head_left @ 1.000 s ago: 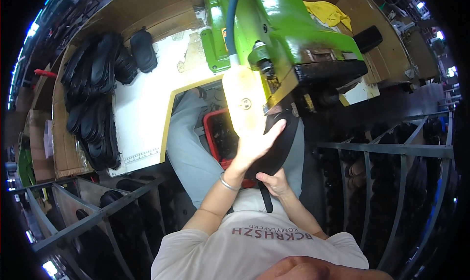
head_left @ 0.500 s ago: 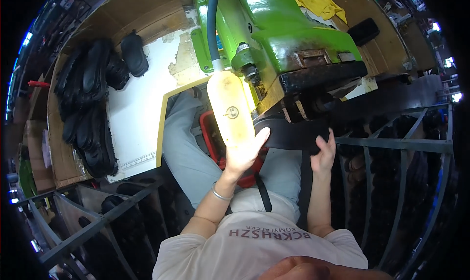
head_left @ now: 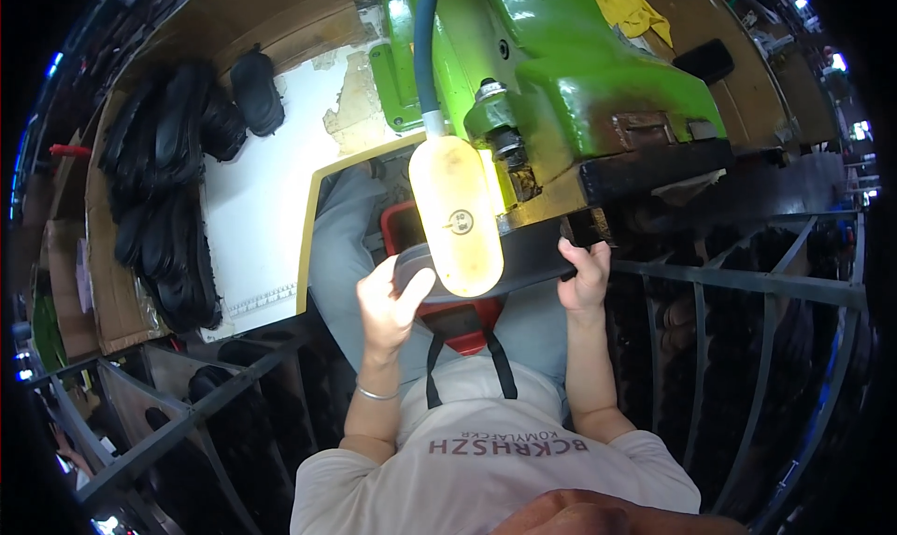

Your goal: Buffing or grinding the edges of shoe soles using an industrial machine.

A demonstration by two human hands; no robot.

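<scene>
A long black shoe sole [head_left: 531,256] lies crosswise below the head of a green machine [head_left: 598,77]. My left hand [head_left: 388,306] is closed on the sole's left end, thumb toward me. At the other end, my right hand [head_left: 586,278] grips it with thumb and fingers, close under the machine's dark metal edge. A bright, elongated yellow lamp [head_left: 457,219] on a blue-grey cable hangs in front and hides the sole's middle. Whether the sole touches the machine's working parts cannot be made out.
Black soles [head_left: 168,161] are heaped in a cardboard box on the left, beside a white board [head_left: 252,255] with a yellow edge. A red basket [head_left: 456,318] sits between my legs. Metal racks [head_left: 747,283] flank me. A yellow cloth [head_left: 631,14] lies at the back right.
My left hand has moved left, out from behind the lamp, onto the sole's left end. The sole has shifted left too. My right hand has moved in and closed on the right end.
</scene>
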